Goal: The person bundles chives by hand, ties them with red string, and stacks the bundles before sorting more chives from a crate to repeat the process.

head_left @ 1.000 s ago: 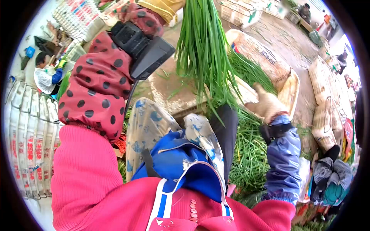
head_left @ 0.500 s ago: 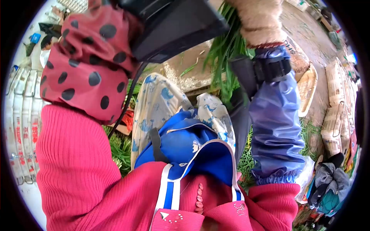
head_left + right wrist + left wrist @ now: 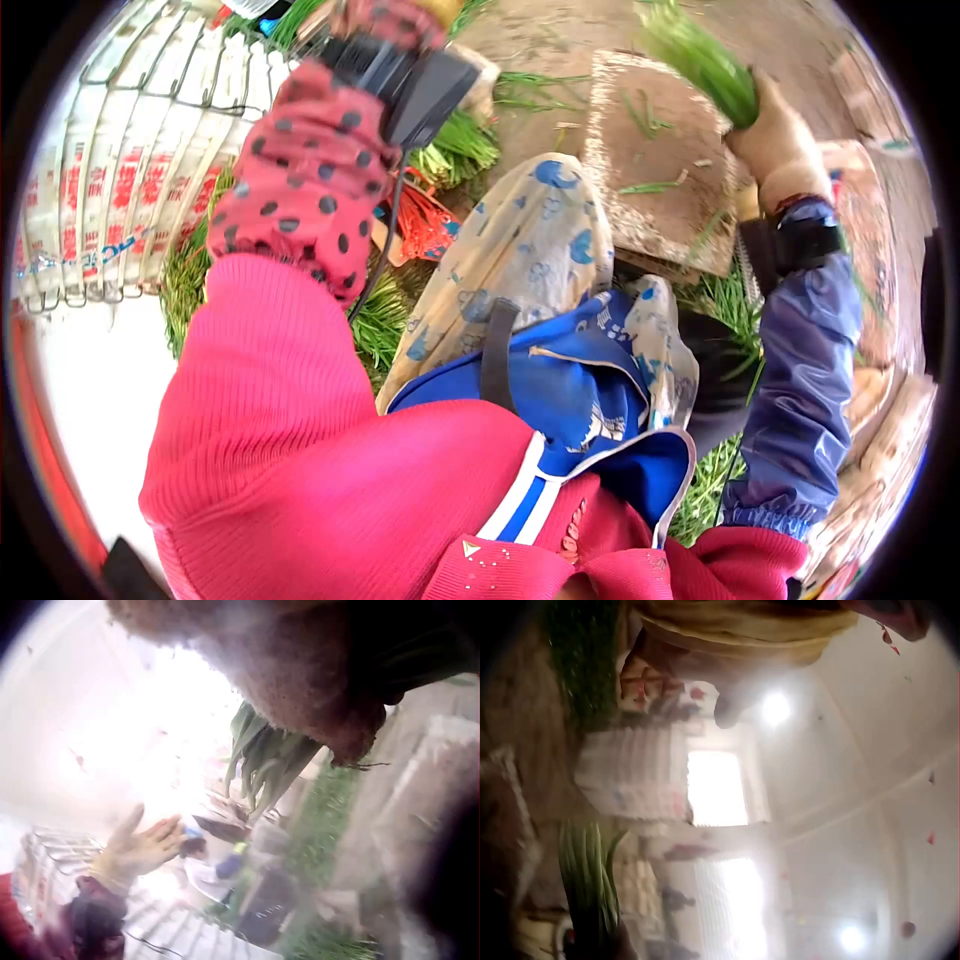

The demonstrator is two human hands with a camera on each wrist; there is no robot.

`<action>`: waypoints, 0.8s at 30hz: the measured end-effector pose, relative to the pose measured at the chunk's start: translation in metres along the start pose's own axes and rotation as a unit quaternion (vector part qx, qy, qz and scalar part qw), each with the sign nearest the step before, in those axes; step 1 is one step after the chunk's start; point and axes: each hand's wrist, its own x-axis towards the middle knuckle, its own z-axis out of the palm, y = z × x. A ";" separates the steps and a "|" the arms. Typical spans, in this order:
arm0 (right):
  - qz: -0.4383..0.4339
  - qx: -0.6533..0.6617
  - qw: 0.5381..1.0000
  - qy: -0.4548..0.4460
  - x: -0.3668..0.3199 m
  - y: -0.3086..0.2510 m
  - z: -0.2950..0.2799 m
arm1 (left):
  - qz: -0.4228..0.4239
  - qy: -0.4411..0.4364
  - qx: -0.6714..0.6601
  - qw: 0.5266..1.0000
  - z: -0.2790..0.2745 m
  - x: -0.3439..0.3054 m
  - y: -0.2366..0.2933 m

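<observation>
My right hand (image 3: 778, 145), in a tan fuzzy glove, grips a bunch of green chives (image 3: 705, 65) at the upper right, beyond a low board. Blur softens the bunch's far end. In the right wrist view the glove (image 3: 292, 675) covers part of the chives (image 3: 277, 761), whose leaf ends stick out below it. My left hand, in a yellow glove, is mostly cut off at the top of the head view. The right wrist view shows this left hand (image 3: 142, 851) apart from the bunch, fingers spread and nothing in them.
A worn board (image 3: 660, 165) with scattered leaf bits stands before my knees. Red ties (image 3: 420, 225) lie left of my apron, near cut chives (image 3: 460, 150). Stacked white crates (image 3: 130, 190) rise at the left. Another person (image 3: 206, 877) appears in the right wrist view.
The chives hung from my raised left hand while my right hand was empty. My right hand reached up to them and now holds them out to the right. The head view has turned.
</observation>
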 end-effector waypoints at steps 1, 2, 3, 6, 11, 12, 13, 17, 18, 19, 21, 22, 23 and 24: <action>0.057 -0.019 0.993 -0.103 -0.001 -0.003 0.013 | -0.068 0.000 -0.055 0.996 -0.037 0.006 -0.031; 0.085 -0.050 0.985 -0.140 0.005 0.003 0.046 | -0.142 0.006 -0.035 0.989 -0.106 0.009 -0.081; 0.097 -0.069 0.976 -0.182 0.005 0.001 0.065 | -0.218 0.012 -0.021 0.976 -0.125 -0.004 -0.091; 0.114 -0.107 0.956 -0.247 0.010 0.004 0.114 | -0.289 0.145 0.100 0.941 -0.170 -0.085 -0.137; 0.117 -0.168 0.922 -0.328 -0.023 0.035 0.129 | -0.393 0.295 0.094 0.866 -0.230 -0.152 -0.194; 0.107 -0.173 0.917 -0.343 -0.034 0.043 0.119 | -0.363 0.316 0.083 0.873 -0.248 -0.163 -0.203; 0.098 -0.179 0.913 -0.354 -0.049 0.061 0.108 | -0.335 0.318 0.091 0.883 -0.256 -0.172 -0.198; 0.103 -0.277 0.831 -0.472 -0.115 0.141 0.051 | -0.392 0.242 0.286 0.840 -0.287 -0.196 -0.182; 0.120 -0.315 0.819 -0.465 -0.141 0.175 0.042 | -0.423 0.181 0.362 0.811 -0.285 -0.199 -0.176; 0.152 -0.326 0.801 -0.479 -0.161 0.192 0.030 | -0.450 0.116 0.432 0.773 -0.285 -0.202 -0.174; 0.189 -0.357 0.765 -0.501 -0.195 0.219 0.011 | -0.439 -0.005 0.428 0.790 -0.289 -0.228 -0.201; 0.194 -0.376 0.749 -0.510 -0.204 0.217 0.001 | -0.474 -0.040 0.453 0.754 -0.280 -0.235 -0.205; 0.246 -0.360 0.728 -0.529 -0.213 0.213 -0.007 | -0.507 -0.076 0.476 0.715 -0.270 -0.241 -0.209; 0.263 -0.357 0.728 -0.523 -0.216 0.197 -0.010 | -0.534 -0.099 0.515 0.663 -0.267 -0.247 -0.222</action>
